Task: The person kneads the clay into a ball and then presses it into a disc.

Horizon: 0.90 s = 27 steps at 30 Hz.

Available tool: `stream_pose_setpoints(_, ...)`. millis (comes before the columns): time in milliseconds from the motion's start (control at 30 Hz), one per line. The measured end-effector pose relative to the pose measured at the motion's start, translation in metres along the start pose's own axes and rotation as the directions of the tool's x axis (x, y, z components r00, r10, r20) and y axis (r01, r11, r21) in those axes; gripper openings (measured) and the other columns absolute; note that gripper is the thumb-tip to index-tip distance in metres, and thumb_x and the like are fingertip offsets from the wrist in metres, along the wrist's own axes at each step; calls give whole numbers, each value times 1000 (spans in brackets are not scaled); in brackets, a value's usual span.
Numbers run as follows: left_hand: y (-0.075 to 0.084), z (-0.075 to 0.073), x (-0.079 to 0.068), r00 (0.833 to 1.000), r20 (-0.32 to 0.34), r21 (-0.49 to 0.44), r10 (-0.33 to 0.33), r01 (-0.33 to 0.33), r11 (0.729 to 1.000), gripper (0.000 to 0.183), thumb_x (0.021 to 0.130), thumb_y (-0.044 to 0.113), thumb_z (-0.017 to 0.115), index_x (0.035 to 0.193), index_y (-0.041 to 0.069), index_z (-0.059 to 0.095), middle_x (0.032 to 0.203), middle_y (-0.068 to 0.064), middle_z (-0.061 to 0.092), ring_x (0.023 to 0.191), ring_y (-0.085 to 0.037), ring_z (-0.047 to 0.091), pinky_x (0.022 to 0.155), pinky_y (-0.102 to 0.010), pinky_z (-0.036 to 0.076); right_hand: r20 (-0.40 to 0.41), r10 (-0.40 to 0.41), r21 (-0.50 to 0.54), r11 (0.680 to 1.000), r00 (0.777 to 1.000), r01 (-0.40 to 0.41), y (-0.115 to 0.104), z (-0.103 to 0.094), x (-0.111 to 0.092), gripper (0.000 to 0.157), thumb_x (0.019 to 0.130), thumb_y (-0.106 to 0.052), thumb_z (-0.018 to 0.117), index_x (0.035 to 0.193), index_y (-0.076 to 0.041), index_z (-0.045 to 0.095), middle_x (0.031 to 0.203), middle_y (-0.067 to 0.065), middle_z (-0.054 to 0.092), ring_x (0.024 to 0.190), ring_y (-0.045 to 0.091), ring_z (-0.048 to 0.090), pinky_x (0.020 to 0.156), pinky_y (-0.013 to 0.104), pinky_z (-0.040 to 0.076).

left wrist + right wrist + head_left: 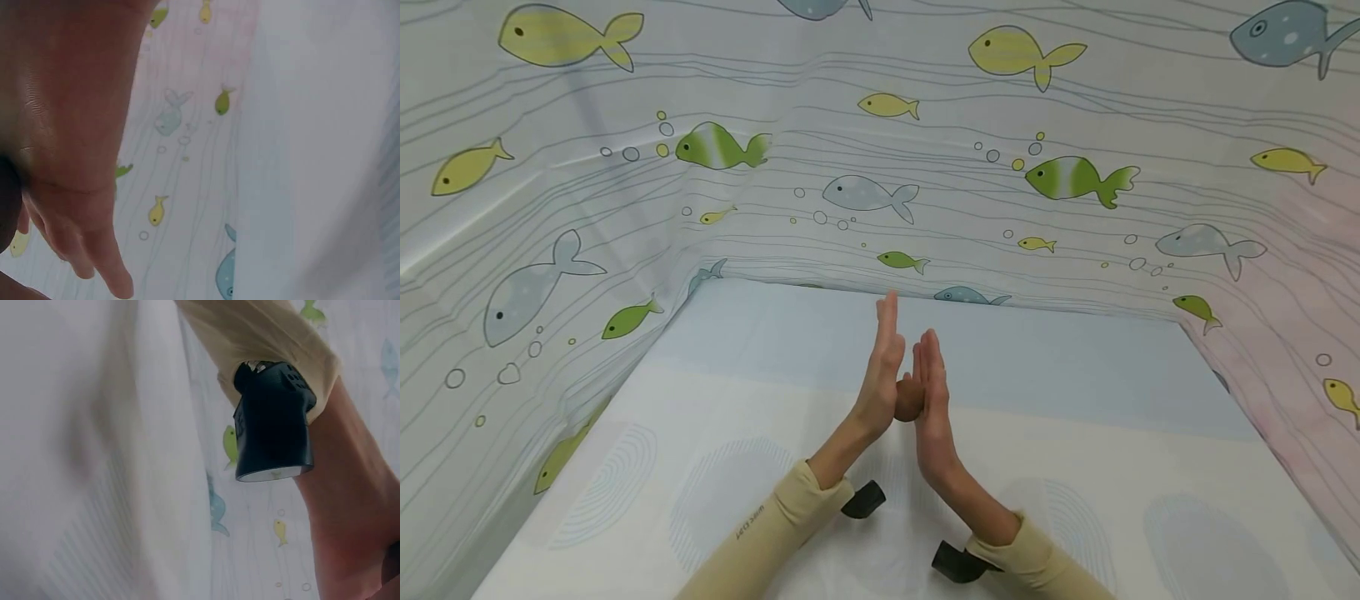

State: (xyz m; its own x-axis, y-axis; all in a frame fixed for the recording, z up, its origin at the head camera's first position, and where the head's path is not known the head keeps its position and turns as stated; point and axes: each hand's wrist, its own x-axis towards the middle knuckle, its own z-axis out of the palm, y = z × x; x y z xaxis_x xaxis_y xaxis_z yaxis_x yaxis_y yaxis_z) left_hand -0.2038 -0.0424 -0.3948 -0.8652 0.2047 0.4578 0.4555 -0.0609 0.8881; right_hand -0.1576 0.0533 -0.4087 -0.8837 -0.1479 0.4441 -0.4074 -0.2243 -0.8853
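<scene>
A small brown ball (pixel 909 401) is pressed between the two palms, above the table. My left hand (pixel 878 387) stands upright on its left side, fingers straight and pointing up and away. Facing it from the right, my right hand (pixel 934 408) also has its fingers straight and together, its palm against the ball. In the left wrist view, a hand fills the left side and a dark rounded part of the ball (pixel 9 203) shows at the edge. The right wrist view catches the ball (pixel 392 565) at its right edge, beside a bare wrist.
A white and pale blue table cover (pixel 760 400) with circle patterns lies beneath the hands. Fish-printed sheeting (pixel 820 125) encloses the back and sides. Black wrist cameras (pixel 865 500) stick out from the beige sleeves (pixel 767 533).
</scene>
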Motion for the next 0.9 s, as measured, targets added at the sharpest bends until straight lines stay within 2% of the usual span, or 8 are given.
stream_pose_setpoints(233, -10, -2, -5, 1000, 16, -21, -16, 17, 1000, 70, 102, 51, 19, 160, 19, -1, 165, 9, -9, 150, -8, -14, 118, -55, -7, -3, -20, -9, 1000, 1000, 20, -7, 1, 4, 64, 107, -46, 9, 160, -12, -4, 167, 5, -3, 153, 26, 0, 119, 55, 8)
stream_pose_setpoints(500, -15, 6, -15, 997, 68, -46, -39, 42, 998, 70, 102, 53, 16, 160, 18, -2, 165, 10, -8, 150, -7, -14, 120, -52, -5, -42, -2, -2, 1000, 999, 2, -7, -3, 13, 70, 105, -53, 11, 160, -13, -2, 167, 2, -1, 153, 25, 0, 121, 51, 8)
stream_pose_setpoints(633, -13, 12, -20, 995, 93, -47, -35, 40, 998, 71, 103, 54, 18, 160, 18, -2, 166, 8, -7, 151, -10, -13, 119, -55, -3, -86, 14, -19, 1000, 996, -15, 0, -10, 20, 72, 103, -57, 15, 160, -16, -2, 167, -1, -1, 153, 22, 1, 121, 49, 7)
stream_pose_setpoints(800, -6, 20, -25, 989, 141, 4, -37, 36, 999, 75, 101, 60, 21, 160, 22, -3, 164, 10, -13, 150, -11, -15, 116, -63, -3, -159, 42, -26, 999, 986, -47, 12, -23, 27, 70, 104, -54, 15, 160, -17, -2, 167, 0, -2, 153, 19, 0, 121, 51, 4)
stream_pose_setpoints(900, -3, 20, -25, 990, 133, 8, -41, 40, 999, 73, 101, 59, 22, 160, 23, -2, 164, 12, -13, 150, -8, -15, 117, -61, -4, -154, 59, -14, 998, 986, -61, 15, -24, 27, 72, 103, -55, 14, 160, -15, -3, 167, 1, -3, 153, 20, -2, 120, 53, 2)
